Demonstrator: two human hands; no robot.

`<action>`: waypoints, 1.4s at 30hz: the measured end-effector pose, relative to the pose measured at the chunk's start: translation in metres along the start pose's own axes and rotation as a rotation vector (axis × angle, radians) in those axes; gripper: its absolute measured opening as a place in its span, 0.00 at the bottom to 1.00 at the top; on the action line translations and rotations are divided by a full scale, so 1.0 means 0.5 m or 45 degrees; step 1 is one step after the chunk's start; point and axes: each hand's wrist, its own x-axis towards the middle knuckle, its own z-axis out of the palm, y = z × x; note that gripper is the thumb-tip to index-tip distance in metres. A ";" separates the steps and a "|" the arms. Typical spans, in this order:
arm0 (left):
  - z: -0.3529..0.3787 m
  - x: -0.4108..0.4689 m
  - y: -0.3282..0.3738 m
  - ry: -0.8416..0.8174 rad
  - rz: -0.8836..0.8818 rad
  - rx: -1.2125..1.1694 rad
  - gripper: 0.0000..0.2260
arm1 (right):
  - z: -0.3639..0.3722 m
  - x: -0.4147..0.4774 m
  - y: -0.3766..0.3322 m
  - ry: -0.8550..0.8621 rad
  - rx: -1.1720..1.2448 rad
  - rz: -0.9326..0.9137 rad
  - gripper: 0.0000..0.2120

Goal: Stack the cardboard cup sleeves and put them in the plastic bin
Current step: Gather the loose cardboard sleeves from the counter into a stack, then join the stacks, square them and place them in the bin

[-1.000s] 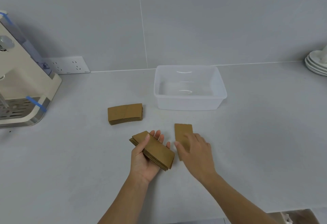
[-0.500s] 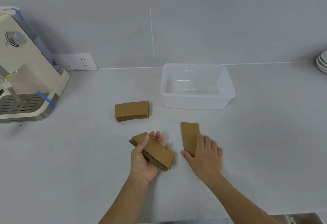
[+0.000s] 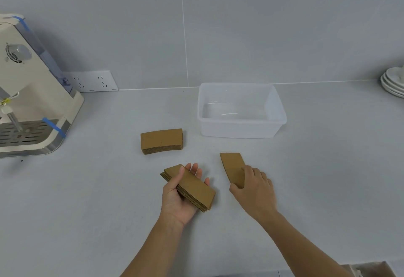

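Note:
My left hand (image 3: 178, 199) holds a small stack of brown cardboard sleeves (image 3: 192, 188) flat in its palm, thumb across the top. A single flat sleeve (image 3: 232, 165) lies on the counter to the right, and my right hand (image 3: 254, 189) pinches its near end with thumb and fingers. Another stack of sleeves (image 3: 161, 141) rests on the counter further back on the left. The clear plastic bin (image 3: 240, 130) stands behind, with nothing inside it.
A cream coffee machine (image 3: 28, 93) with blue tape occupies the left of the white counter. A wall socket (image 3: 91, 80) sits by it. White plates (image 3: 393, 83) are stacked at the far right edge. A cardboard box corner (image 3: 369, 269) shows below the counter front.
My right hand has slid back along the single sleeve to its near end and closed on it. My left hand keeps the same stack. The view has shifted a little.

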 end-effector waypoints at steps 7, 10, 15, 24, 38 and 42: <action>0.003 0.001 0.007 0.015 0.015 0.035 0.21 | -0.032 -0.012 -0.061 -0.006 0.372 -0.155 0.25; -0.001 0.003 0.013 -0.020 0.004 0.053 0.23 | -0.032 -0.026 -0.086 -0.046 0.509 -0.271 0.25; -0.004 -0.008 0.027 -0.092 -0.026 0.102 0.24 | -0.010 -0.046 -0.110 -0.166 0.555 -0.445 0.24; -0.030 -0.023 0.050 -0.103 -0.032 0.054 0.25 | 0.024 -0.062 -0.135 -0.307 0.539 -0.604 0.23; -0.057 -0.036 0.069 -0.115 -0.074 0.050 0.20 | 0.043 -0.060 -0.133 -0.477 0.541 -0.631 0.24; -0.055 -0.039 0.071 -0.158 -0.099 0.136 0.27 | 0.029 -0.047 -0.127 -0.418 0.610 -0.651 0.12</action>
